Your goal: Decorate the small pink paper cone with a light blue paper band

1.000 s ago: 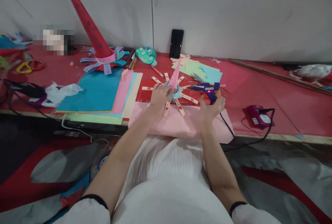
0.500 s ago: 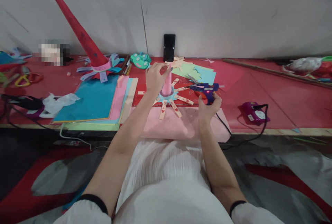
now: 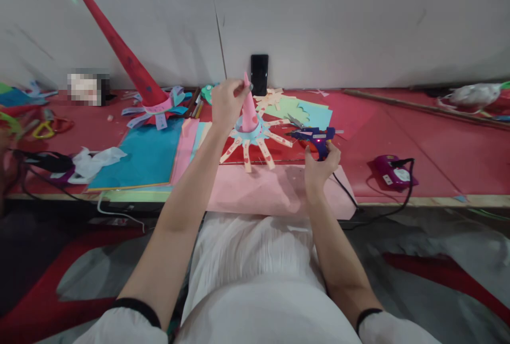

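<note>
Pinched near its tip by my left hand (image 3: 229, 102) is a small pink paper cone (image 3: 249, 112). Around the cone's base runs a light blue ring, from which several cream strips (image 3: 265, 153) with red hearts and writing fan outward. To the right, my right hand (image 3: 322, 169) is wrapped round the handle of a blue glue gun (image 3: 319, 136); its small red light is lit and its nozzle points left toward the strips. A pink sheet (image 3: 279, 190) lies at the table's front edge between my arms.
A tall red cone (image 3: 123, 54) leans at the left behind stacked coloured sheets (image 3: 139, 152). A black phone (image 3: 259, 74) stands against the wall. Purple power socket (image 3: 392, 173) at right, its cable trailing off the front edge. A long stick (image 3: 418, 106) lies behind. Scissors (image 3: 43, 129) lie far left.
My left hand has moved a little left, now holding the pink cone by its tip. The cone and its strips have shifted left and tilted. My right hand has stayed with the glue gun.
</note>
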Motion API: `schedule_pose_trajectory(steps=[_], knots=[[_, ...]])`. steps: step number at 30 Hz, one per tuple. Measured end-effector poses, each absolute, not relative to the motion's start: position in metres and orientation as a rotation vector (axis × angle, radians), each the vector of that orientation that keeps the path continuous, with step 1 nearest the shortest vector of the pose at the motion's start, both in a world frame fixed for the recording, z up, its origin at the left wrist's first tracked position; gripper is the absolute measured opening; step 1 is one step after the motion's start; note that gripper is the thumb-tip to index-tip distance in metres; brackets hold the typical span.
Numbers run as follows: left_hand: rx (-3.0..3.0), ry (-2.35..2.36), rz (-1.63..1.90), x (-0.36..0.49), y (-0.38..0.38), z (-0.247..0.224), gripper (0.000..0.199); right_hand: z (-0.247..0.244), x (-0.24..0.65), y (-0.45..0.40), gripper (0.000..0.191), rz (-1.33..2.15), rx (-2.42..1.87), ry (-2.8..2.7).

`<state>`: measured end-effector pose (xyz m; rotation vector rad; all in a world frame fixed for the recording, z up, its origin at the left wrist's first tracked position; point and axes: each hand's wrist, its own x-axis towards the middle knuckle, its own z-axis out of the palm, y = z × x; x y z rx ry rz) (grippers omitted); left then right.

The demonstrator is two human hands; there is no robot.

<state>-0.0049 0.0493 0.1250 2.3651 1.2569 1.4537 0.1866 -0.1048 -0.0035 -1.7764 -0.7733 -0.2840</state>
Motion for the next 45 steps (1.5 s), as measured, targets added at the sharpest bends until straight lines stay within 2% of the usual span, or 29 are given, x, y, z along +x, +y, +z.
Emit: schedule_pose_trajectory(steps=[5,19,23,30,38,45], knots=[[2.386,1.226,1.376,-0.002,0.042,0.136,0.03,0.001,0.185,-0.108,0.035,-0.251,-1.786,-0.785],[2.483,1.043,1.116,0.004,0.03,0.13,0.035,0.001,0.185,-0.107,0.037,-0.224,-1.761,-0.761],[2.493,1.021,1.072,0.004,0.027,0.131,0.03,0.0,0.185,-0.107,0.036,-0.223,-1.749,-0.758],[2.44,1.121,1.029,0.005,0.023,0.109,0.026,0.001,0.184,-0.106,0.037,-0.231,-1.771,-0.767],[2.328,1.186,1.121,0.003,0.023,0.089,0.033,0.0,0.18,-0.106,0.038,-0.217,-1.847,-0.871],[2.29,1.178,1.19,0.008,0.025,0.092,0.03,-0.002,0.181,-0.107,0.039,-0.219,-1.841,-0.894]])
